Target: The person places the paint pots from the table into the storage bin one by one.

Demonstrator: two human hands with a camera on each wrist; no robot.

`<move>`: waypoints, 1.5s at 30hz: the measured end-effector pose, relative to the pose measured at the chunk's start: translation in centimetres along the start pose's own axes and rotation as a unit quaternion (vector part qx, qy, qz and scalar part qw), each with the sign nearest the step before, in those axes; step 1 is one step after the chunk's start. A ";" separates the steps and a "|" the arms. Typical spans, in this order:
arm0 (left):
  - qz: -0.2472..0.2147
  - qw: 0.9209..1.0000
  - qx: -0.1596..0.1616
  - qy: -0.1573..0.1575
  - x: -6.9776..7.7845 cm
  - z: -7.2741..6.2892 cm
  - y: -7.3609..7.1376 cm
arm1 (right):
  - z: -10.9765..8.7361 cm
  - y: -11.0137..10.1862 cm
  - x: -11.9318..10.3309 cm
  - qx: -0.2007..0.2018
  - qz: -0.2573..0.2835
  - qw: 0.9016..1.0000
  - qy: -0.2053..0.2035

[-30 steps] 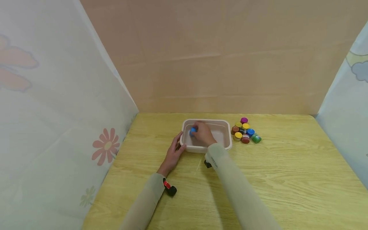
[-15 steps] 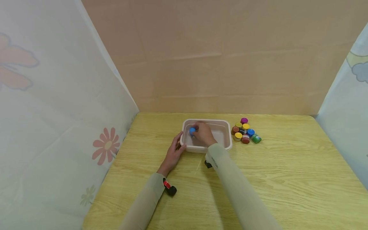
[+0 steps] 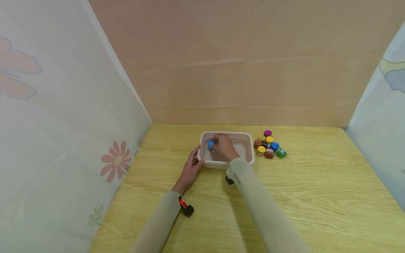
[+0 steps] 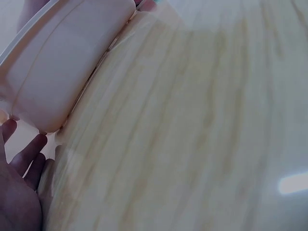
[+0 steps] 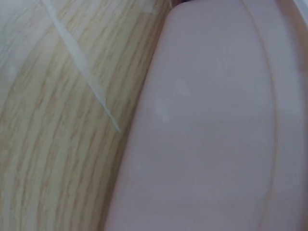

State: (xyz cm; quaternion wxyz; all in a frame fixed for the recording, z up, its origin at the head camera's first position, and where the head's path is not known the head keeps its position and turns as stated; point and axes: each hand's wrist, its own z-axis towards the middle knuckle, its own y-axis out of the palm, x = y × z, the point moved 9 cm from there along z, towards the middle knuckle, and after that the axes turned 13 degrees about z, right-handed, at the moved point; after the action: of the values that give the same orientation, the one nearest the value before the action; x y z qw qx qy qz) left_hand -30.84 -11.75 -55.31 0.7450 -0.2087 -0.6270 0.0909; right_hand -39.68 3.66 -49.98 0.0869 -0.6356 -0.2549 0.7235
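A pale pink plastic container [image 3: 240,164] stands on the table. Inside it, near the left end, my right hand [image 3: 225,147] pinches a small blue jar [image 3: 211,145]; the fingers partly cover it. My left hand [image 3: 190,169] lies at the container's left front corner, fingers fairly straight and touching its outer wall. Close up in the left wrist view, these fingertips [image 4: 36,144] meet the corner of the container [image 4: 62,62]. Only the container's outer side [image 5: 202,115] and the tabletop show in the right wrist view; the right hand is out of sight there.
Right of the container sits a cluster of several small jars with coloured lids, including a purple jar [image 3: 267,133], a blue-lidded jar [image 3: 274,146] and a green jar [image 3: 281,153] lying tilted. Wood-grain table [image 3: 316,189] extends around, with a brown wall [image 3: 240,70] behind.
The blue jar and right fingers have shifted very slightly left within the container. The left hand holds its place, and the jar cluster looks the same.
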 end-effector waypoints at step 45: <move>-0.002 1.000 0.004 -0.009 0.2 -0.5 -0.5 | -12.2 -23.1 9.7 0.078 -0.051 0.992 0.090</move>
State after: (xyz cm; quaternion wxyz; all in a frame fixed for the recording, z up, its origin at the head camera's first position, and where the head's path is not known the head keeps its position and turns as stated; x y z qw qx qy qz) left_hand -30.38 -12.23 -55.03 0.7407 -0.2033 -0.6334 0.0937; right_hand -34.26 30.95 -48.19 0.1957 -0.6758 -0.2212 0.6753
